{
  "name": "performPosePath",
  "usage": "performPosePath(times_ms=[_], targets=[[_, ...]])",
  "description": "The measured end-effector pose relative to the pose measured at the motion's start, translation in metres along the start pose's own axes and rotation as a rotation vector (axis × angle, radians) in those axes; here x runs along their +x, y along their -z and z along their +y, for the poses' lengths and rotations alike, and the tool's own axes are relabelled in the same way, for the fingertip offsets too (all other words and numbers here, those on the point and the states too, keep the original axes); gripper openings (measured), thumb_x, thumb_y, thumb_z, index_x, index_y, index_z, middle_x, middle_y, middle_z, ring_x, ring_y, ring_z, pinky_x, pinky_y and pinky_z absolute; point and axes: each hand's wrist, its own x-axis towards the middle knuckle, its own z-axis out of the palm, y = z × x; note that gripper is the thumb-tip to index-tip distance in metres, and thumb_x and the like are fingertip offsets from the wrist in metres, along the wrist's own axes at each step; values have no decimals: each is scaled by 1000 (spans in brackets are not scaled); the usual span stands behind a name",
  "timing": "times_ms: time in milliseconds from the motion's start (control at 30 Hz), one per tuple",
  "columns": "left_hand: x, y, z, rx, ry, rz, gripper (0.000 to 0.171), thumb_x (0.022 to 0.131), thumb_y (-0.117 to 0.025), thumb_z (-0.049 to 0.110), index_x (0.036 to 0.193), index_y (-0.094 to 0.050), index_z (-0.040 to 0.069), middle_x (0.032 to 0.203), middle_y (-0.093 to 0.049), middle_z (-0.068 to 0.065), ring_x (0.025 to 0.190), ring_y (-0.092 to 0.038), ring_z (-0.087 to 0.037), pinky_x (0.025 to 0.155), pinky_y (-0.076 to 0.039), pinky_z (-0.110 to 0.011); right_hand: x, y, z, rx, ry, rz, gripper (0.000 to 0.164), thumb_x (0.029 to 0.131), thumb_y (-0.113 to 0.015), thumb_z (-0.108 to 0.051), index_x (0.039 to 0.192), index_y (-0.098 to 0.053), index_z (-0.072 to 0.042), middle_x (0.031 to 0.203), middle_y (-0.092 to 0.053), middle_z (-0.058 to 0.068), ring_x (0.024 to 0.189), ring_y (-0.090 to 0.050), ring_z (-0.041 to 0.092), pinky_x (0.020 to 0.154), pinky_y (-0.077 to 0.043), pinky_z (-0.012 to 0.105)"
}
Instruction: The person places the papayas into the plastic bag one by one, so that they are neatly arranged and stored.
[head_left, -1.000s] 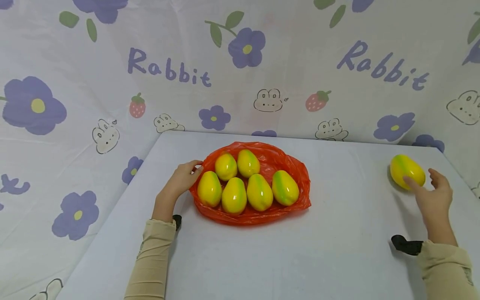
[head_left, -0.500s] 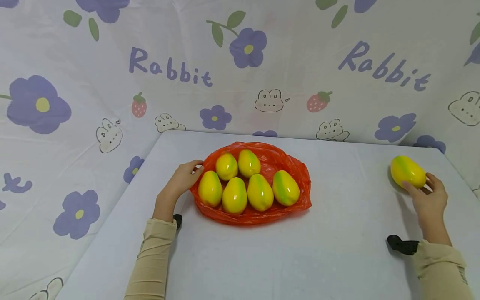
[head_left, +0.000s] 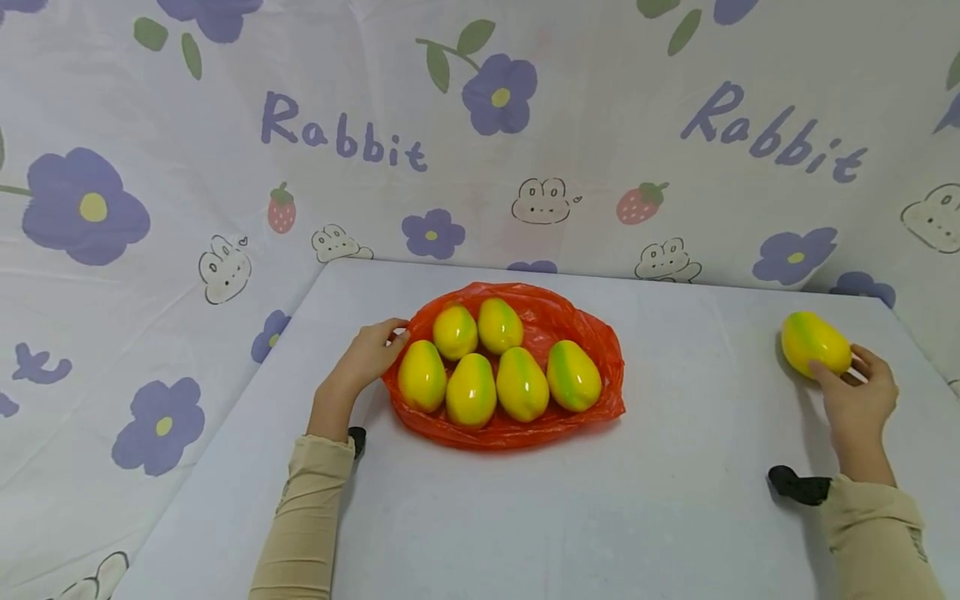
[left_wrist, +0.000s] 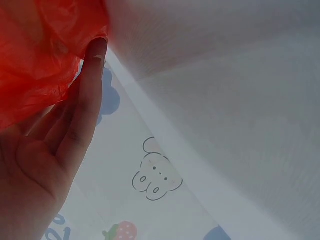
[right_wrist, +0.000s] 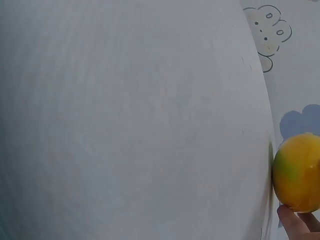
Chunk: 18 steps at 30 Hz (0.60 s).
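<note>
A red plastic bag point(head_left: 551, 325) lies spread open on the white table, with several glossy yellow-green mangoes point(head_left: 522, 385) inside it. At its left rim my left hand point(head_left: 369, 354) holds the plastic by the edge; in the left wrist view, the fingers point(left_wrist: 87, 105) reach up to the red film and the thumb is out of sight. Far to the right, one more mango point(head_left: 813, 342) sits on the table. My right hand point(head_left: 861, 396) grips that mango from its near right side, thumb in front and fingers behind. The right wrist view shows only fingertips under the mango point(right_wrist: 298, 172).
The white table point(head_left: 555, 517) runs to a back edge against a cloth point(head_left: 592, 117) printed with flowers, rabbits and strawberries. A black strap end point(head_left: 798, 486) sticks out at the right wrist, and a smaller black piece point(head_left: 358, 442) at the left.
My right hand has moved in a little to the left and closed its fingers against the lone mango, which stays in place. The left hand and the bag keep their positions.
</note>
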Motion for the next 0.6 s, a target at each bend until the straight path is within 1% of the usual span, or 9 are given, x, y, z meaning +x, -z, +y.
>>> performPosePath(times_ms=[133, 233, 267, 333, 433, 500, 600], targets=[[0, 0, 0, -4, 7, 0, 45, 104, -42, 30, 144, -45, 9, 135, -57, -21, 119, -56, -35, 101, -49, -50, -3, -6, -1, 48, 8, 11, 67, 87, -70, -12, 146, -42, -26, 130, -43, -19, 98, -44, -5, 65, -41, -2], [0, 1, 1, -4, 12, -1, 45, 104, -42, 30, 144, -45, 10, 134, -57, -21, 118, -57, -35, 101, -50, -49, -7, -12, -2, 71, 13, 4, 66, 87, -70, -11, 145, -43, -26, 130, -44, -18, 96, -44, -5, 65, -40, -3], [0, 1, 2, -5, 15, -2, 45, 104, -42, 30, 144, -45, 10, 134, -57, -21, 118, -57, -35, 101, -50, -49, -9, -14, -3, 67, 16, -2, 67, 87, -70, -11, 146, -43, -26, 132, -43, -17, 98, -44, -5, 67, -41, -3], [0, 1, 2, -9, 24, -4, 45, 104, -43, 31, 144, -45, 11, 135, -57, -21, 119, -56, -35, 101, -50, -50, -11, -19, -3, 49, 26, -13, 66, 87, -70, -13, 146, -42, -26, 136, -43, -16, 101, -45, -4, 79, -45, 2], [-1, 1, 2, -5, 19, -9, 46, 105, -41, 31, 145, -44, 10, 135, -56, -22, 120, -56, -36, 101, -49, -50, -14, -28, -5, -2, 59, -20, 64, 89, -69, -16, 146, -42, -27, 137, -43, -15, 105, -45, -5, 97, -43, 7], [-1, 1, 3, -3, 16, -8, 46, 105, -41, 31, 145, -44, 9, 135, -56, -22, 120, -56, -36, 102, -49, -50, -17, -34, -7, -21, 82, -24, 63, 89, -68, -16, 146, -43, -27, 137, -44, -14, 108, -46, -3, 103, -40, 10], [0, 1, 3, 0, 11, -6, 45, 105, -42, 31, 145, -44, 9, 135, -56, -22, 121, -56, -36, 102, -49, -50, -24, -43, -12, -29, 110, -31, 62, 89, -68, -14, 145, -44, -26, 136, -45, -12, 111, -47, -1, 106, -40, 13]])
